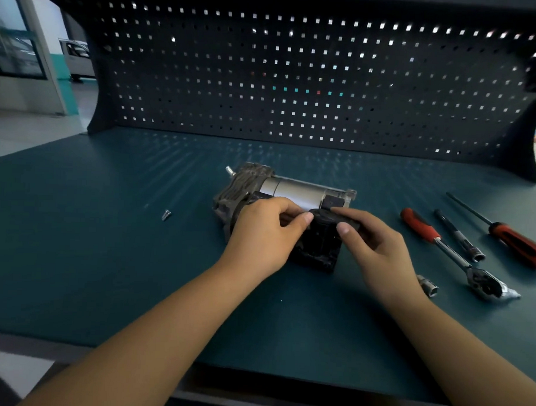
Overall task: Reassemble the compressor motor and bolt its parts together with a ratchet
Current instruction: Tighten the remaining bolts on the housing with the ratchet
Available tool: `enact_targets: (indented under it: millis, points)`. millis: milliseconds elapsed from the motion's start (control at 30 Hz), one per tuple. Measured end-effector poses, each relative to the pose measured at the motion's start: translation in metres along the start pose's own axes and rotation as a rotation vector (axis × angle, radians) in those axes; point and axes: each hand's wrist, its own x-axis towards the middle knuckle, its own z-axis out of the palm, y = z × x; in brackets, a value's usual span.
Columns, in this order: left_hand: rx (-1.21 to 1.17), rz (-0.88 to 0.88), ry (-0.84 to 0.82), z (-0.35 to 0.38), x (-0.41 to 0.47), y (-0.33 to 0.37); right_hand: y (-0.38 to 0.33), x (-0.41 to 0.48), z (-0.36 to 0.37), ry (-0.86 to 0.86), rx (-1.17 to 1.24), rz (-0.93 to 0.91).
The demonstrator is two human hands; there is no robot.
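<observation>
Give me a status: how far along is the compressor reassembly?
Early-to-middle. Done: the compressor body sits mostly together on the mat. In hand: the left hand and right hand pinch a black cover onto it. Left: bolting; the ratchet and socket lie untouched at right, and a loose screw waits at left.

No text, label, brand or number can be read on any tool, part or surface in view.

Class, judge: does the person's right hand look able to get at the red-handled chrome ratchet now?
Probably yes: the red-handled chrome ratchet lies just beside the right hand, nothing between, though it must first release the black plastic cap.
</observation>
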Motion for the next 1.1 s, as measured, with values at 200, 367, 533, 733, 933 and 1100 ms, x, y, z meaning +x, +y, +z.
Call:
enact_targets:
  millis: [200,367,533,733,933,1100]
  points:
    - [0.186,-0.118,0.267,-0.060,0.014,-0.052,-0.001,-0.001,0.000,0.001,0.006,0.009]
    - [0.362,-0.557,0.140,-0.118,0.031,-0.131,-0.003,-0.001,0.000,0.008,0.029,0.021]
    - [0.485,-0.509,-0.088,-0.118,0.037,-0.151,-0.004,-0.002,-0.001,0.007,0.044,0.044]
    - [0.526,-0.398,-0.047,-0.104,0.036,-0.146,-0.003,-0.001,-0.001,-0.001,0.035,0.043]
    - [0.478,-0.380,-0.076,-0.101,0.036,-0.136,-0.002,-0.001,-0.003,0.006,0.003,0.044]
    - [0.378,-0.435,-0.028,-0.103,0.037,-0.135,-0.004,-0.001,-0.003,-0.009,0.002,0.043]
